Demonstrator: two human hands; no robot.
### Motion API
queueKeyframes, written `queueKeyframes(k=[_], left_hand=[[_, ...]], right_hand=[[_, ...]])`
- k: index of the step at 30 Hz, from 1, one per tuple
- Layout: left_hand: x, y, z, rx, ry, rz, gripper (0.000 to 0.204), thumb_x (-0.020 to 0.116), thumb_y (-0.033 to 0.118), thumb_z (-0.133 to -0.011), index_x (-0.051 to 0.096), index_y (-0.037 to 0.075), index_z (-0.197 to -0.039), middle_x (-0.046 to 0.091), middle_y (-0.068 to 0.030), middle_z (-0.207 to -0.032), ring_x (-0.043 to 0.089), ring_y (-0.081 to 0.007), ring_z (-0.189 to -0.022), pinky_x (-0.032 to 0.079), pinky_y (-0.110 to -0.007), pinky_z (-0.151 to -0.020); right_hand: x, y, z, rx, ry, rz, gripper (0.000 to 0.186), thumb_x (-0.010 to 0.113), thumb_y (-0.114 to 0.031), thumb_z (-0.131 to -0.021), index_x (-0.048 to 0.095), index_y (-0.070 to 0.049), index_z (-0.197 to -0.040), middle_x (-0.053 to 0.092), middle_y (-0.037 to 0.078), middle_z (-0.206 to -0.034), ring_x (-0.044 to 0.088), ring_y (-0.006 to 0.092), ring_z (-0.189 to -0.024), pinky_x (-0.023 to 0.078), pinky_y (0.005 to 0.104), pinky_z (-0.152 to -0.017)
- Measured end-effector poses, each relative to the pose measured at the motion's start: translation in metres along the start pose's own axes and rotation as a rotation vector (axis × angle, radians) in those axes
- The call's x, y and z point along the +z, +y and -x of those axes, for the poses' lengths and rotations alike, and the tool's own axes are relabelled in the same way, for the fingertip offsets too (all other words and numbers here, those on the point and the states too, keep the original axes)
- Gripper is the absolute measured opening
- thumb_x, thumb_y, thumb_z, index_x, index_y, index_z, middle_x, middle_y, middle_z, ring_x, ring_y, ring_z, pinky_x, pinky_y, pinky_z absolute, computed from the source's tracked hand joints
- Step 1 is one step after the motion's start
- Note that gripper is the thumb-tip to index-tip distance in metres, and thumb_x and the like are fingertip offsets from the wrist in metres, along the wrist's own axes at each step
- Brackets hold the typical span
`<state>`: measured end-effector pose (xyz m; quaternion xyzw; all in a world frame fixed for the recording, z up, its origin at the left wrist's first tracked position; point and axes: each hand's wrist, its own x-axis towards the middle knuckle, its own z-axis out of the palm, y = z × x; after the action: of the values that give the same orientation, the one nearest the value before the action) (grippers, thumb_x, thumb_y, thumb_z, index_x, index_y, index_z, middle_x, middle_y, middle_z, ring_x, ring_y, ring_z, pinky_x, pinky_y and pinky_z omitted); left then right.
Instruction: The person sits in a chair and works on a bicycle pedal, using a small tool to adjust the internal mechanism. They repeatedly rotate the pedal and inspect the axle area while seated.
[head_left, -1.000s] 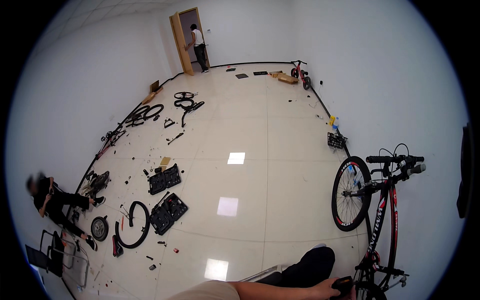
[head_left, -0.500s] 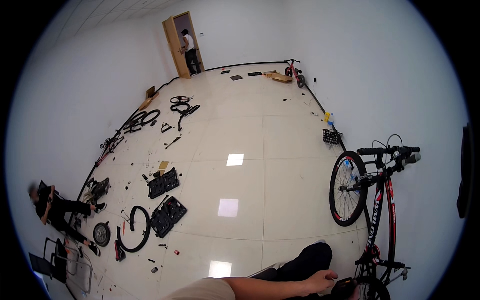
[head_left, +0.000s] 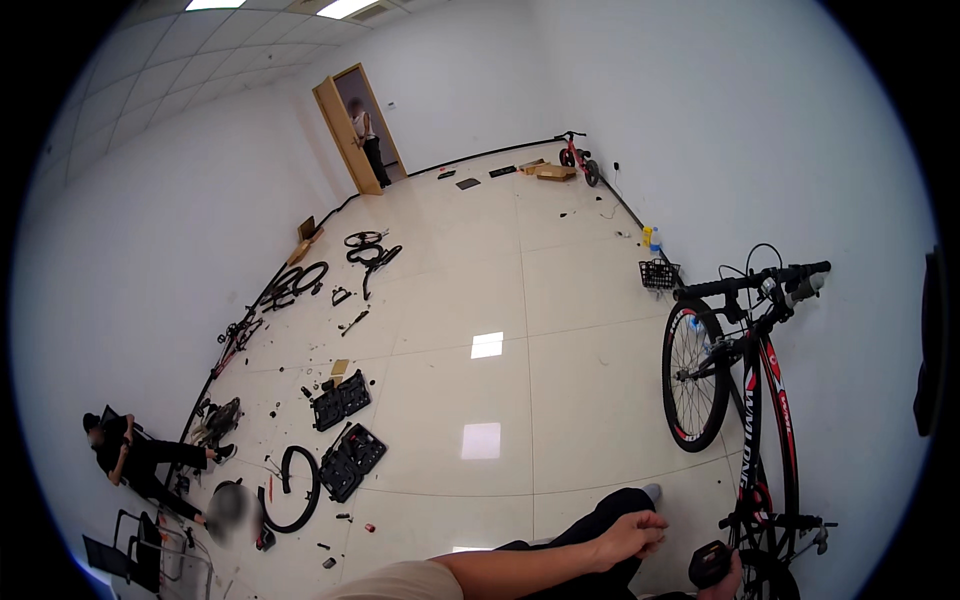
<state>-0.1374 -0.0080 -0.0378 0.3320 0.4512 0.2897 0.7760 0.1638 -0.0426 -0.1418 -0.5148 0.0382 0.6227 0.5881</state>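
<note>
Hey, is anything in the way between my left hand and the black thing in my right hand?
Nothing visible stands between your left hand and the black object in your right hand. They are apart, with pale floor showing in the gap.

A beige cloth sleeve (head_left: 400,582) with a plain edge ended near the elbow, leaving the left forearm (head_left: 520,572) uncovered. The left hand (head_left: 632,537) and right hand (head_left: 733,580) were bare. Below showed dark, nearly black trousers (head_left: 622,503) and a pale, rounded shoe tip (head_left: 653,492), its details too small to tell.
</note>
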Motion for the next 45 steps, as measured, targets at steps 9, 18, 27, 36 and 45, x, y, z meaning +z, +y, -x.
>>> queueKeyframes(k=[9,18,27,36,45], left_hand=[[-0.046,-0.003,-0.103,-0.074,-0.291,0.538,0.033,0.059,0.018,-0.1,0.05,0.012,-0.132,0.066,-0.0133,-0.116,0.066,-0.0289,-0.11,0.055,-0.049,-0.095],[0.0,0.001,-0.112,-0.159,-0.3,0.27,0.045,0.063,0.02,-0.1,0.048,0.01,-0.141,0.065,-0.0146,-0.125,0.064,-0.0288,-0.115,0.052,-0.048,-0.095],[0.037,-0.024,-0.193,0.007,-0.077,-0.243,0.043,0.068,0.02,-0.096,0.058,0.005,-0.135,0.065,-0.005,-0.122,0.061,-0.0149,-0.105,0.049,-0.031,-0.089],[0.073,-0.035,-0.223,0.096,-0.155,-0.574,0.044,0.074,0.015,-0.088,0.061,0.004,-0.128,0.071,-0.0055,-0.105,0.067,-0.0145,-0.089,0.054,-0.028,-0.08],[0.072,-0.03,-0.222,0.398,-0.086,-0.854,0.041,0.078,0.011,-0.082,0.067,0.008,-0.122,0.065,-0.0092,-0.108,0.064,-0.0181,-0.084,0.054,-0.029,-0.074]], right_hand=[[0.029,0.017,-0.022,-0.044,0.028,-0.081,0.014,0.067,-0.023,-0.091,0.065,-0.011,-0.097,0.067,0.005,-0.087,0.063,0.021,-0.076,0.051,0.0346,-0.069],[0.033,0.01,-0.012,-0.138,-0.014,-0.118,0.021,0.066,-0.018,-0.095,0.063,-0.001,-0.108,0.068,0.01,-0.095,0.069,0.0208,-0.082,0.058,0.0365,-0.076],[0.061,0.013,-0.045,-0.087,-0.042,-0.021,0.03,0.066,-0.02,-0.096,0.063,0.001,-0.118,0.068,0.01,-0.105,0.067,0.0206,-0.089,0.057,0.0353,-0.078],[0.063,-0.012,-0.064,-0.108,0.088,-0.107,0.023,0.064,-0.018,-0.097,0.064,-0.002,-0.114,0.068,0.008,-0.103,0.067,0.0176,-0.091,0.055,0.0318,-0.079],[0.064,-0.006,-0.075,-0.054,0.003,-0.216,0.019,0.06,-0.013,-0.097,0.062,-0.001,-0.111,0.067,0.008,-0.102,0.064,0.0168,-0.091,0.053,0.0319,-0.08]])
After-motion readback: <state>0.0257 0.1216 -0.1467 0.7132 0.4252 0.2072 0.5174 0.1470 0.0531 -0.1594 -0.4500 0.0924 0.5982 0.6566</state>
